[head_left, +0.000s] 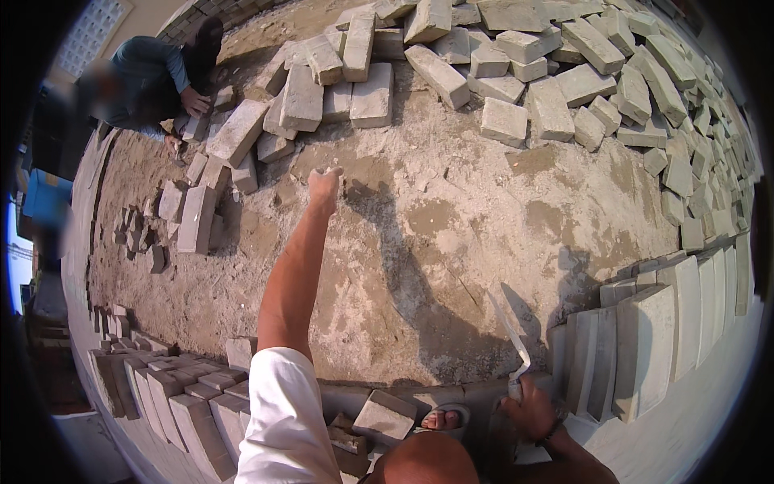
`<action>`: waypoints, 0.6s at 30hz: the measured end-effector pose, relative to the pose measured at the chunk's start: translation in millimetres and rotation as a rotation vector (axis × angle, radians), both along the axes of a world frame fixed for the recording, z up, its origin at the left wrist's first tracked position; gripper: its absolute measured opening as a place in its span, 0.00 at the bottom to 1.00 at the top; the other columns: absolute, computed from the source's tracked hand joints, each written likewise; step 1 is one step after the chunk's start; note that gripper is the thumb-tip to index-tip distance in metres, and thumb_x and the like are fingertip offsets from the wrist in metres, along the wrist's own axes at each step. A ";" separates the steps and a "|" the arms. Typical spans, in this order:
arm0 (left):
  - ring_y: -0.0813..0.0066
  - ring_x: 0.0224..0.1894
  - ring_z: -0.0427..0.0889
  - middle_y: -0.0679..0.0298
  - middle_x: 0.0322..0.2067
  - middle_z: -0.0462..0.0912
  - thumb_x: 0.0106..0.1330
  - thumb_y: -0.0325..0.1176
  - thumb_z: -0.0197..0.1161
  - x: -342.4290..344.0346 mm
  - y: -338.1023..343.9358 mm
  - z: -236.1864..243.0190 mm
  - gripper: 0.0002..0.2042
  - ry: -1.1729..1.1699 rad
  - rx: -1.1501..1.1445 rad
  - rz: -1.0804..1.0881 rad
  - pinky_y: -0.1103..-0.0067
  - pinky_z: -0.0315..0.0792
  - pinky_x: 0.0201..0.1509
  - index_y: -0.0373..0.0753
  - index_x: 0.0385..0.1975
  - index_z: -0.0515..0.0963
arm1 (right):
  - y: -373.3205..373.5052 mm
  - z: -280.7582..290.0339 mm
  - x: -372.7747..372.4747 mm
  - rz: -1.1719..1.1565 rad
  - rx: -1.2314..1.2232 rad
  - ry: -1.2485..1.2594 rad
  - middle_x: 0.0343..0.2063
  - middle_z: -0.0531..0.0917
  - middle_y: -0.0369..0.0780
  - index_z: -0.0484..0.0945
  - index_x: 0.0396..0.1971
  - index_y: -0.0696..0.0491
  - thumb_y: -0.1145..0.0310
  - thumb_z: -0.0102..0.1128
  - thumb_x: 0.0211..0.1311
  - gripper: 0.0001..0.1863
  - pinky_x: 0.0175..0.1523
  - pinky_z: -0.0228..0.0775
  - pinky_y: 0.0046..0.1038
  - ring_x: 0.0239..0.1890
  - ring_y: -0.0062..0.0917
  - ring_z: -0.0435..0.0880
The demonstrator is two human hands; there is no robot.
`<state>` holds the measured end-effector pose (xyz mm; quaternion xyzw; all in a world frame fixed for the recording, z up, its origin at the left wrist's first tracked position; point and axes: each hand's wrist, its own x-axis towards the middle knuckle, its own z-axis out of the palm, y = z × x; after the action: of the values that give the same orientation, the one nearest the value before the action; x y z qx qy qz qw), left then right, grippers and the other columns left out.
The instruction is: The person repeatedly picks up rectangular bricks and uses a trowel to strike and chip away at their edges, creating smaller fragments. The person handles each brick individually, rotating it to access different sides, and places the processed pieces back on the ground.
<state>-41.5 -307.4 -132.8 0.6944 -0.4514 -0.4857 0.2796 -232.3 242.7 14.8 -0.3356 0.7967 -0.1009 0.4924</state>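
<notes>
My left arm, in a white sleeve, stretches out over the sandy ground (451, 258). The left hand (324, 187) is closed at its end, above the ground and short of the far bricks. Whether anything is in its fingers is hidden. Low on the right, my right hand (530, 411) is wrapped round the handle of a trowel (516, 339). The trowel's narrow blade points up and away, over the sandy ground. A loose grey brick (385, 415) lies between my two arms, beside my sandalled foot (443, 418).
A heap of grey bricks (556, 97) spreads across the far side and right. Bricks stand in rows at the near right (645, 347) and near left (193, 427). At the far left, a co-worker (153, 81) bends down with a hand on a brick.
</notes>
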 end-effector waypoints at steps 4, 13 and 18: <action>0.51 0.55 0.77 0.42 0.55 0.75 0.48 0.37 0.75 22.9 -81.6 6.3 0.42 -0.230 -0.214 0.160 0.67 0.72 0.58 0.27 0.62 0.63 | -8.3 -11.0 -11.8 -0.027 0.002 0.031 0.31 0.81 0.60 0.67 0.47 0.61 0.58 0.61 0.55 0.26 0.43 0.71 0.51 0.39 0.58 0.80; 0.48 0.62 0.69 0.38 0.60 0.67 0.42 0.39 0.75 28.8 -175.3 37.3 0.44 -0.403 -0.352 0.015 0.67 0.66 0.65 0.24 0.61 0.63 | 33.0 -51.8 -14.6 0.390 0.274 0.020 0.45 0.77 0.54 0.77 0.46 0.55 0.51 0.54 0.62 0.22 0.49 0.73 0.46 0.48 0.48 0.80; 0.49 0.51 0.79 0.45 0.56 0.72 0.45 0.40 0.80 24.8 -176.8 16.0 0.46 -0.498 -0.432 0.290 0.67 0.75 0.50 0.25 0.60 0.59 | 13.7 -36.4 -21.5 0.442 0.191 -0.048 0.42 0.76 0.54 0.82 0.38 0.54 0.54 0.53 0.64 0.18 0.48 0.73 0.45 0.45 0.47 0.79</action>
<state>-16.7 -484.2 -116.7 0.7731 -0.4947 -0.1504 0.3675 -253.8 256.4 -21.6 -0.4510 0.6980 0.0772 0.5508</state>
